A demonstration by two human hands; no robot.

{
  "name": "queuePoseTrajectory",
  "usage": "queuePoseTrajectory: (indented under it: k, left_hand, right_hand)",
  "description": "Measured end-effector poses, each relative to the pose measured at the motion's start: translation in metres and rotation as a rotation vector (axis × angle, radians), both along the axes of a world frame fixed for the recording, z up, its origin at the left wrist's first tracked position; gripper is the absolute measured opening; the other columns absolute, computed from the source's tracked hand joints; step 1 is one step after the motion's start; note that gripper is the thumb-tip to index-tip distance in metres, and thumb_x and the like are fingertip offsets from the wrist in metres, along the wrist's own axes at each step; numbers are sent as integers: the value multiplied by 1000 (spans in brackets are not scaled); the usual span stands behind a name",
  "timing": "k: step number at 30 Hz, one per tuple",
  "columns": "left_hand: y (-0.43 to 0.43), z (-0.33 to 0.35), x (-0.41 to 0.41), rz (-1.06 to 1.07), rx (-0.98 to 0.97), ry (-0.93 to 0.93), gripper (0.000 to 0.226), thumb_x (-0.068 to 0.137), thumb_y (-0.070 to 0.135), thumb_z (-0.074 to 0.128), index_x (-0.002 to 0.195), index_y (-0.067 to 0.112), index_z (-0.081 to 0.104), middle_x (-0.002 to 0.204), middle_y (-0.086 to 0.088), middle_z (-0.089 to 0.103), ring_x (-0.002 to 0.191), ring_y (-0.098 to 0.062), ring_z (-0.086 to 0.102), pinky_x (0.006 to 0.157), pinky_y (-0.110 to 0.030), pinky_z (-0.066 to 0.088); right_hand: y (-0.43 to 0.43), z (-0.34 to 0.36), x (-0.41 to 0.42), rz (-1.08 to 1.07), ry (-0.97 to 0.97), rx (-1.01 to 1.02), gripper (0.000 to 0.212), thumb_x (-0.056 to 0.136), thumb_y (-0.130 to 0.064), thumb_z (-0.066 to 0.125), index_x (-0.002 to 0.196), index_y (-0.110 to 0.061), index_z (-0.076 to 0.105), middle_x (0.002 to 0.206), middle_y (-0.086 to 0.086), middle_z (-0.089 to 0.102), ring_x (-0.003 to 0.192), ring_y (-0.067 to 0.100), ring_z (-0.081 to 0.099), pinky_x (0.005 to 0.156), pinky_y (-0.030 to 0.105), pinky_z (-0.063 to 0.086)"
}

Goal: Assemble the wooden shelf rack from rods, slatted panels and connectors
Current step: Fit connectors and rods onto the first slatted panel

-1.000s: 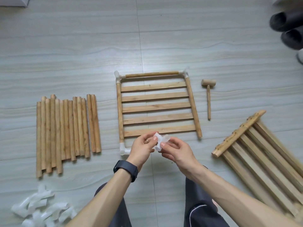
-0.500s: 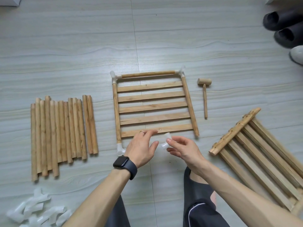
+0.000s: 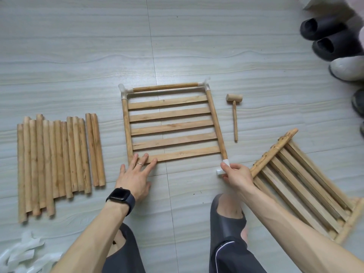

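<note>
Wood lay all about on the pale floor [image 3: 78, 56] in front of the person. Dead centre was the panel [image 3: 171, 127], flat on the floor, five slats across. It was framed by a left rod [image 3: 127, 131], a right rod [image 3: 216, 125] and a far rod [image 3: 165, 88], with white corner connectors [image 3: 123, 90] joining them at the two far corners. The left hand [image 3: 136, 178] was spread flat, fingers straight, its fingertips pressing on the near left corner of the panel. It wore a ring [image 3: 139, 164], and a dark watch [image 3: 120, 196] sat on the wrist. The right hand [image 3: 238, 176] pinched a white connector [image 3: 226, 162] between thumb and fingers at the near end of the right rod. The connector's sleeve appeared to sit over the rod's tip, with a second branch pointing left along the floor. Off to the left, well apart from the panel, the loose rods [image 3: 57, 156] lay side by side in a row. A small wooden mallet [image 3: 234, 115] lay just right of the panel, head away from the person, touched by nobody. Spare panels [image 3: 301, 182] were stacked at an angle on the right, near the right forearm. Loose connectors [image 3: 23, 257] made a white heap at the near left edge of view. Dark slippers [image 3: 325, 36] stood in the far right corner
</note>
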State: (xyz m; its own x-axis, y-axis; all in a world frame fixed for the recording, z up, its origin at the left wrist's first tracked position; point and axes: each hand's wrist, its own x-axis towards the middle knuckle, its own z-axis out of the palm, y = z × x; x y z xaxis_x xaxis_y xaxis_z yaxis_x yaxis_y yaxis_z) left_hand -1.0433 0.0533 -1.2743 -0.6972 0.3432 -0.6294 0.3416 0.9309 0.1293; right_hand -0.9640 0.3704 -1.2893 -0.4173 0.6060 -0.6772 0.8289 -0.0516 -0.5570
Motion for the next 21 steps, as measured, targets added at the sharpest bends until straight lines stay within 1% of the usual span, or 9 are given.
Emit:
queuePoseTrajectory:
  k: [4, 6, 7, 9, 11, 15, 17, 19, 21]
  left_hand:
    - [-2, 1, -10, -19, 9, -31, 81, 101, 26, 51, 158, 40, -5, 167, 5, -12, 153, -25, -13, 124, -49, 8]
    - [0, 1, -11, -22, 18, -33, 81, 101, 25, 52, 158, 39, -4, 167, 3, -11, 154, -25, -11, 124, -47, 8]
    - [0, 1, -10, -24, 20, -28, 81, 101, 25, 52, 158, 39, -4, 167, 3, -11, 154, -25, -11, 124, -46, 7]
    - [0, 1, -10, -21, 25, -20, 82, 101, 25, 53, 158, 39, -5, 167, 3, -12, 154, -25, -10, 124, -45, 6]
    - [-1, 1, -11, -17, 31, -20, 82, 101, 24, 54, 158, 39, -4, 167, 4, -12, 154, -24, -10, 124, -45, 6]
    - [-2, 0, -12, -13, 43, -29, 83, 100, 25, 55, 158, 40, -3, 167, 4, -12, 154, -23, -9, 124, -44, 6]
    - [-2, -1, -13, -17, 43, -20, 83, 100, 25, 55, 158, 40, -2, 167, 4, -11, 154, -23, -9, 124, -45, 6]
    - [-2, -3, -15, -25, 42, -4, 83, 100, 25, 55, 158, 40, -2, 167, 4, -11, 154, -23, -8, 124, -45, 7]
    - [-2, -4, -18, -33, 45, 8, 84, 100, 25, 56, 158, 40, -3, 167, 4, -11, 154, -23, -8, 125, -45, 7]
  right_hand:
    - [10, 2, -3, 22, 29, 9, 17, 92, -36, 74, 91, -20, 71, 79, -2, 74, 85, 21, 75, 95, 48, 57]
    - [14, 5, -4, 75, 16, 15, 21, 94, -34, 72, 102, -15, 75, 80, -3, 74, 84, 20, 75, 95, 47, 57]
    - [15, 7, -5, 107, 5, 29, 27, 94, -33, 72, 111, -13, 75, 84, -3, 75, 87, 20, 75, 97, 46, 57]
    - [14, 12, -6, 234, -54, 127, 38, 94, -35, 70, 125, -14, 71, 106, 0, 76, 104, 22, 71, 103, 44, 52]
    - [11, 16, -8, 311, -81, 211, 42, 94, -37, 69, 131, -17, 68, 124, 5, 71, 119, 24, 64, 106, 42, 47]
    - [5, 19, -9, 280, -63, 239, 43, 94, -32, 70, 132, -13, 66, 134, 10, 66, 128, 27, 57, 112, 40, 42]
    - [3, 21, -6, 335, -61, 311, 46, 96, -30, 68, 137, -11, 63, 138, 12, 61, 131, 28, 53, 114, 36, 37]
    - [1, 22, -2, 411, -38, 393, 48, 97, -27, 65, 141, -9, 59, 136, 13, 55, 128, 27, 51, 109, 32, 34]
    - [1, 22, 1, 467, -15, 433, 49, 99, -27, 63, 143, -9, 57, 131, 11, 52, 122, 26, 52, 104, 31, 35]
